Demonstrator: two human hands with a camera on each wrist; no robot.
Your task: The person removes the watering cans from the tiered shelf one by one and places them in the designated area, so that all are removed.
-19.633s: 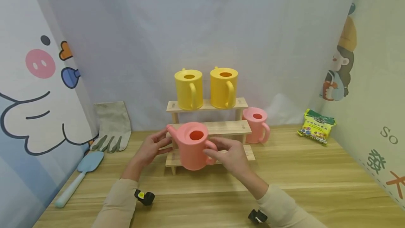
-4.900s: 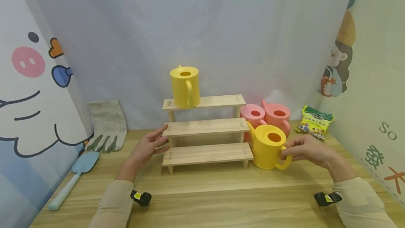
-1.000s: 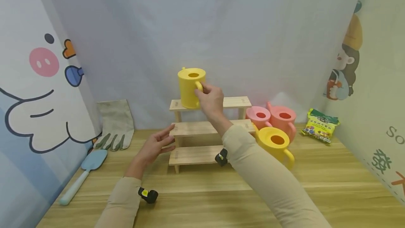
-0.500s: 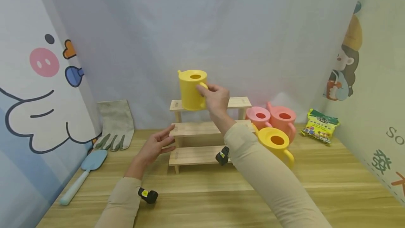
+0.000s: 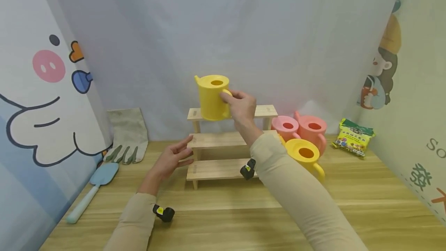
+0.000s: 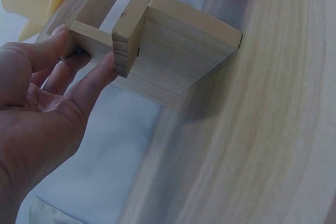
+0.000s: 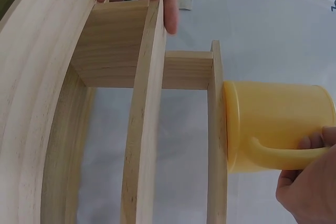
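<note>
My right hand grips the handle of a yellow watering can, whose spout points left. In the right wrist view, the can's base lies against the top plank of a three-tier wooden shelf; a tiny gap cannot be ruled out. My left hand touches the shelf's left end with extended fingers, at the middle tier, also visible in the left wrist view. Right of the shelf, a second yellow watering can stands on the table, partly behind my right sleeve. Two pink watering cans, one lighter and one darker, stand behind it.
A grey work glove leans against the back cloth at left. In front of it lies a light blue hand trowel. A yellow-green packet rests at the far right of the wooden table.
Over the last second, the gripped yellow can has shifted slightly right and turned, its spout swinging left. Earlier, the other yellow can and a pink one came to the right side. My left hand stays put.
</note>
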